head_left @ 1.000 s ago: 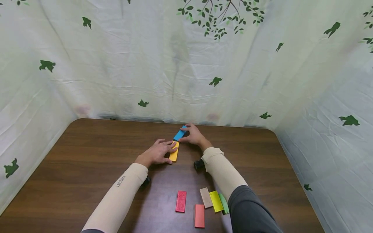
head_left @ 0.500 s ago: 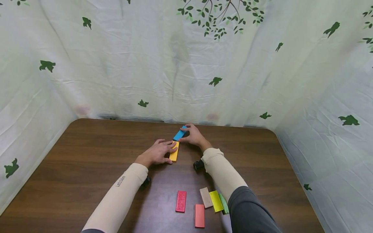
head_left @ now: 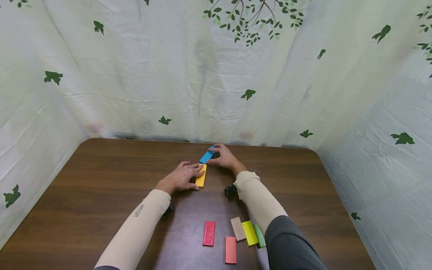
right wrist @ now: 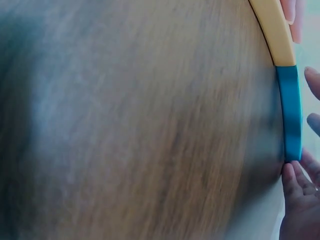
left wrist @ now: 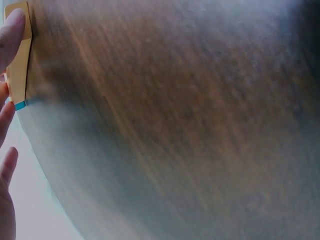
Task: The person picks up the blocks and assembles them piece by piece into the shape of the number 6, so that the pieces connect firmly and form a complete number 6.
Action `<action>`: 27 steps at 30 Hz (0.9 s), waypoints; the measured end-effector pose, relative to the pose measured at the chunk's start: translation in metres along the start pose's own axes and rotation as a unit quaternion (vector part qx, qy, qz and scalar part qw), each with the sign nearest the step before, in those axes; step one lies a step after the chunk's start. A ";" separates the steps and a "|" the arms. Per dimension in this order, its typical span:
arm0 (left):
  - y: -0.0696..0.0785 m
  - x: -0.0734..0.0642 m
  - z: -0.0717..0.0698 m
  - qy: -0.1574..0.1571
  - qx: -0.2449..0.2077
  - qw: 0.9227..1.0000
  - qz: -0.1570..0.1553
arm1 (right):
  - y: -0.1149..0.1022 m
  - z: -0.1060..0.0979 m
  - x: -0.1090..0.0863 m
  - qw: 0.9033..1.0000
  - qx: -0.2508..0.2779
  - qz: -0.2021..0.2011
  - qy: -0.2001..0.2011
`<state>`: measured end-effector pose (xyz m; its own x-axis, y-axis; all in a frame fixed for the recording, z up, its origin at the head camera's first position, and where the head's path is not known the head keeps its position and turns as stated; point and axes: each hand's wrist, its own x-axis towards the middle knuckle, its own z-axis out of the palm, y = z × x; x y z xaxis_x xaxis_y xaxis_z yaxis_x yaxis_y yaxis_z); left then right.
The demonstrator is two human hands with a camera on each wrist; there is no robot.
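Note:
My left hand (head_left: 180, 177) rests over the orange-yellow block (head_left: 201, 180), fingers lying across its top and thumb by its near end. In the left wrist view the thumb overlaps one end of that block. My right hand (head_left: 224, 155) pinches a blue block (head_left: 206, 155) between a finger at its far end and the thumb at its near end. In the right wrist view the blue block (right wrist: 291, 115) and the orange-yellow block (right wrist: 276, 35) meet end to end, with a slight bend between them.
Nearer on the brown table (head_left: 111, 180) lie a red block (head_left: 209, 233), a coral block (head_left: 231, 250), a beige block (head_left: 238, 229), a yellow block (head_left: 249, 233) and a green block (head_left: 259, 235), partly hidden by the right arm. A leaf-patterned curtain (head_left: 152, 75) surrounds the table's far side.
The head view has shifted very slightly. Both hands and the blocks otherwise keep their places.

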<state>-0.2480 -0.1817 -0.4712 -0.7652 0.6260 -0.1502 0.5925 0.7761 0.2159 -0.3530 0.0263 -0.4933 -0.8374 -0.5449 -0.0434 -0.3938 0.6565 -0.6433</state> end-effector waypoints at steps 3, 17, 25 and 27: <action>0.000 0.001 0.001 0.002 0.001 1.000 0.001 | 0.003 -0.002 -0.002 1.000 0.009 -0.003 0.003; 0.001 0.002 0.003 0.010 -0.003 1.000 0.000 | 0.010 -0.028 -0.028 0.999 0.007 -0.030 0.010; 0.002 0.002 0.002 0.013 0.000 1.000 0.002 | 0.012 -0.042 -0.048 0.999 -0.005 -0.050 -0.003; 0.002 0.001 0.001 0.012 0.006 1.000 0.003 | 0.013 -0.045 -0.052 0.998 -0.010 -0.054 -0.003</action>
<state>-0.2477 -0.1791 -0.4718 -0.7678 0.6283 -0.1255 0.5997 0.7737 0.2043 -0.3314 0.0870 -0.4649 -0.7875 -0.6160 0.0209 -0.4892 0.6040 -0.6292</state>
